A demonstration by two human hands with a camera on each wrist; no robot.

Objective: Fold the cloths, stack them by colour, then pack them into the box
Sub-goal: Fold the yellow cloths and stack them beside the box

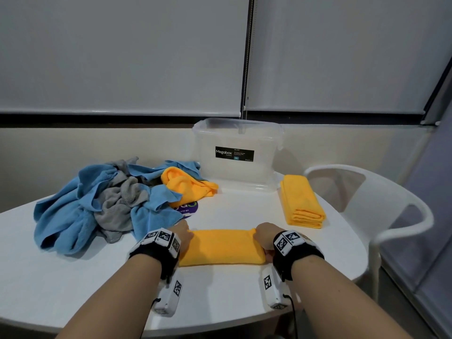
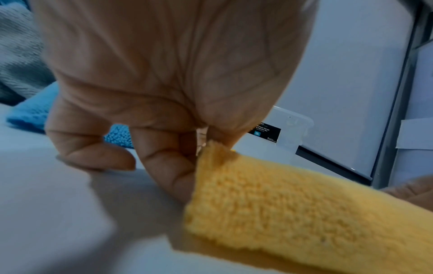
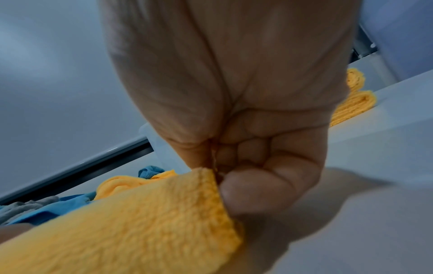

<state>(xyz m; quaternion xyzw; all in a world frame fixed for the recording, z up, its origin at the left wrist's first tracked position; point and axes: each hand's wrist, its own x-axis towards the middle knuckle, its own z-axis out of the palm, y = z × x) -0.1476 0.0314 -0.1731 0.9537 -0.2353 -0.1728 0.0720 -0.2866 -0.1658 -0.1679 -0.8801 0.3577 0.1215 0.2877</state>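
A folded orange cloth (image 1: 221,247) lies flat on the white table (image 1: 73,277) between my hands. My left hand (image 1: 183,234) pinches its left end; in the left wrist view the fingers (image 2: 168,163) curl at the cloth's corner (image 2: 269,204). My right hand (image 1: 265,237) pinches the right end, thumb and fingers (image 3: 257,187) closed on the cloth's edge (image 3: 140,222). A stack of folded orange cloths (image 1: 302,201) sits at the right. The clear plastic box (image 1: 238,155) stands at the back. A heap of blue and grey cloths (image 1: 102,204) and a crumpled orange cloth (image 1: 188,184) lie to the left.
A white chair (image 1: 381,204) stands just past the table's right edge. A purple sticker (image 1: 187,207) shows beside the heap. A wall with roller blinds rises behind the box. The table's front edge curves close to my forearms.
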